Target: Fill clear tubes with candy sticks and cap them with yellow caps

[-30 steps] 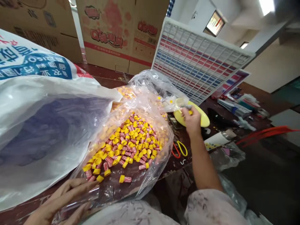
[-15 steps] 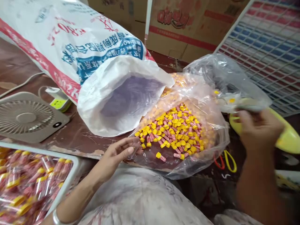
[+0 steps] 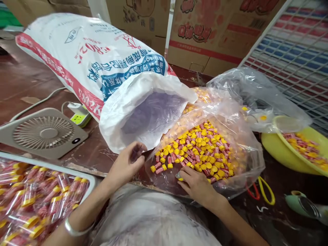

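My left hand is at the lower rim of a white woven sack, fingers curled and the thumb apart from them. Nothing shows in the gap between. My right hand is bent down over the near edge of a pile of small red-patterned tubes with yellow caps. Its fingertips close around a small, shiny greyish piece with some yellow beside it; the hand hides most of it. The pile spills from a clear plastic bag lying on the dark red table.
At left stand a beige fan, a power strip and a white tray of larger yellow-capped clear tubes. At right are a yellow bowl of small tubes, red and yellow loops, and a wire rack. Cardboard boxes stand behind.
My right hand has come from the yellow bowl at right to the pile's near edge. My left hand, earlier with clear plastic at its fingers, is now by the sack rim. The view has shifted.
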`<state>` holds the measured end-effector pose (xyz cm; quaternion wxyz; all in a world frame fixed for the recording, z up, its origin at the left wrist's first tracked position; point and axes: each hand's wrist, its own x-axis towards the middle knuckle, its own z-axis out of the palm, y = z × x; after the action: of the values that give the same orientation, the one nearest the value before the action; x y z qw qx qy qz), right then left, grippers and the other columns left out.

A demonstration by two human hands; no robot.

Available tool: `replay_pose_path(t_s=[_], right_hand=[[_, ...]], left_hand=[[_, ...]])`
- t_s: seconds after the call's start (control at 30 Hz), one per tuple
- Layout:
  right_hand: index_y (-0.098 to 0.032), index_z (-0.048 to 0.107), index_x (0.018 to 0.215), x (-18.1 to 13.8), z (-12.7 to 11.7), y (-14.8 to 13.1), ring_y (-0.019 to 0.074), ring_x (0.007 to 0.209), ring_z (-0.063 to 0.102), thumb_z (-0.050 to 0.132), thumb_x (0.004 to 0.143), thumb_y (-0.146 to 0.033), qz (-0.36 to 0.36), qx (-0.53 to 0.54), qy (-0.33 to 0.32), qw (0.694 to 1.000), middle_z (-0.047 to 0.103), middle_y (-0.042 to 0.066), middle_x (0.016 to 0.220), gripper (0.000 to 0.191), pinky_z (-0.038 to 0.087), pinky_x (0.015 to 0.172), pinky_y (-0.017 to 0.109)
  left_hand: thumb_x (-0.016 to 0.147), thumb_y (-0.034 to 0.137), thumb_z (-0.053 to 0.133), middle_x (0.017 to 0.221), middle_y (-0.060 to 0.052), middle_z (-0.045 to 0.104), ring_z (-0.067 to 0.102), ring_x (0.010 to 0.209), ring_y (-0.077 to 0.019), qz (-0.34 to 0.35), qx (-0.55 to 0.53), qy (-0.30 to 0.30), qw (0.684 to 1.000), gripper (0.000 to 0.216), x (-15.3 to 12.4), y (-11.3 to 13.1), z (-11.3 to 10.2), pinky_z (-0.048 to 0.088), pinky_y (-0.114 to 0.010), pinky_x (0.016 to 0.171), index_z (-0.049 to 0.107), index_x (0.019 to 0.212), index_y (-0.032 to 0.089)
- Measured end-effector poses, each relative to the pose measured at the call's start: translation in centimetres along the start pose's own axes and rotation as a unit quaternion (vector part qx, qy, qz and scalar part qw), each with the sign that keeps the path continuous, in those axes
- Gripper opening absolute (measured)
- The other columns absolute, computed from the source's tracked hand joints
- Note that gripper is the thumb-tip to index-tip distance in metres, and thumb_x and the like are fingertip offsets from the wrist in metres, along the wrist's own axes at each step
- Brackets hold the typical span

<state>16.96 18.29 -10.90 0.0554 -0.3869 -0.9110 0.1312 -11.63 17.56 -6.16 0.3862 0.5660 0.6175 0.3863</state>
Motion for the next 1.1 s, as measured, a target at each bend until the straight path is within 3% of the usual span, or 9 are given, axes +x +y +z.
replay_pose_path(t_s=[0.1, 0.23, 0.4, 0.47, 0.63, 0.77, 0.87, 1.0, 1.1], right_hand=[[-0.019, 0.056, 0.089, 0.5, 0.0, 0.2, 0.0228, 0.088, 0.066, 0.064, 0.09, -0.012, 0.026, 0.068, 0.066, 0.995, 0.064, 0.006, 0.097, 0.011, 0.057, 0.076, 0.035], [-0.021, 0.055, 0.087, 0.8, -0.7, 0.2, 0.0195, 0.079, 0.069, 0.061, 0.092, -0.024, 0.101, 0.253, 0.164, 0.948, 0.067, 0.005, 0.09, 0.009, 0.059, 0.073, 0.032], [-0.021, 0.059, 0.106, 1.3, -2.8, -1.4, 0.0207, 0.088, 0.075, 0.068, 0.092, -0.034, 0.153, 0.437, 0.334, 0.821, 0.077, 0.006, 0.098, 0.021, 0.063, 0.078, 0.031], [-0.021, 0.061, 0.11, 1.9, -3.4, -2.2, 0.0207, 0.089, 0.075, 0.068, 0.093, -0.034, 0.138, 0.449, 0.383, 0.796, 0.077, 0.006, 0.102, 0.022, 0.064, 0.079, 0.031], [-0.022, 0.066, 0.112, 2.9, -3.7, -3.2, 0.0205, 0.093, 0.074, 0.065, 0.096, -0.033, 0.091, 0.405, 0.337, 0.845, 0.076, 0.006, 0.101, 0.02, 0.062, 0.085, 0.033], [-0.022, 0.065, 0.118, 3.1, -4.4, -3.2, 0.0216, 0.107, 0.068, 0.058, 0.101, -0.035, -0.021, 0.331, 0.253, 0.909, 0.071, 0.007, 0.112, 0.023, 0.057, 0.096, 0.037], [-0.018, 0.055, 0.129, 3.2, -4.5, -3.4, 0.0295, 0.126, 0.056, 0.066, 0.094, -0.046, -0.102, 0.232, 0.238, 0.938, 0.063, 0.014, 0.128, 0.046, 0.049, 0.108, 0.049], [-0.019, 0.048, 0.129, 3.5, -3.4, -3.9, 0.0342, 0.123, 0.056, 0.079, 0.08, -0.04, -0.102, 0.123, 0.299, 0.941, 0.062, 0.016, 0.122, 0.062, 0.048, 0.106, 0.056], [-0.021, 0.05, 0.122, 3.7, -2.6, -4.2, 0.0338, 0.113, 0.06, 0.081, 0.075, -0.037, -0.092, 0.112, 0.34, 0.929, 0.063, 0.013, 0.11, 0.059, 0.052, 0.099, 0.056]], left_hand=[[0.082, 0.024, 0.054, 0.079, -0.003, 0.059, 0.054, 0.073, -0.0194, 0.07, 0.186, 0.04, 0.979, 0.021, 4.3, 0.7, 0.0, 0.039, -0.032, 0.069, 0.066, 0.099, 0.017], [0.083, 0.028, 0.053, 0.082, -0.005, 0.064, 0.058, 0.076, -0.0213, 0.08, 0.172, -0.011, 0.982, 0.031, 7.3, 2.2, 1.3, 0.043, -0.033, 0.071, 0.067, 0.107, 0.015], [0.084, 0.031, 0.056, 0.103, -0.006, 0.07, 0.062, 0.094, -0.0238, 0.034, -0.095, -0.163, 0.981, 0.029, 2.9, 3.4, 3.1, 0.05, -0.032, 0.081, 0.066, 0.109, 0.02], [0.088, 0.034, 0.059, 0.107, -0.006, 0.071, 0.063, 0.099, -0.0248, 0.005, -0.147, -0.216, 0.965, 0.026, 0.7, 3.2, 3.9, 0.05, -0.033, 0.087, 0.067, 0.11, 0.022], [0.093, 0.039, 0.061, 0.106, -0.006, 0.074, 0.067, 0.1, -0.0249, -0.044, -0.265, -0.31, 0.912, 0.033, -1.4, 3.0, 5.4, 0.049, -0.038, 0.097, 0.066, 0.122, 0.022], [0.09, 0.038, 0.068, 0.097, -0.005, 0.072, 0.066, 0.09, -0.0205, -0.049, -0.327, -0.279, 0.902, 0.027, -1.0, 3.4, 5.5, 0.052, -0.032, 0.088, 0.071, 0.109, 0.019], [0.085, 0.039, 0.075, 0.086, -0.002, 0.07, 0.064, 0.082, -0.0172, -0.073, -0.374, -0.246, 0.891, 0.025, -1.0, 3.6, 5.8, 0.052, -0.028, 0.081, 0.073, 0.099, 0.018], [0.078, 0.039, 0.082, 0.083, -0.002, 0.07, 0.067, 0.076, -0.0161, -0.137, -0.487, -0.257, 0.823, 0.03, -1.1, 3.7, 6.6, 0.054, -0.028, 0.076, 0.071, 0.095, 0.016], [0.073, 0.037, 0.086, 0.081, -0.003, 0.071, 0.067, 0.071, -0.0144, -0.162, -0.5, -0.267, 0.808, 0.034, -1.0, 3.5, 7.2, 0.055, -0.026, 0.074, 0.071, 0.091, 0.013]])
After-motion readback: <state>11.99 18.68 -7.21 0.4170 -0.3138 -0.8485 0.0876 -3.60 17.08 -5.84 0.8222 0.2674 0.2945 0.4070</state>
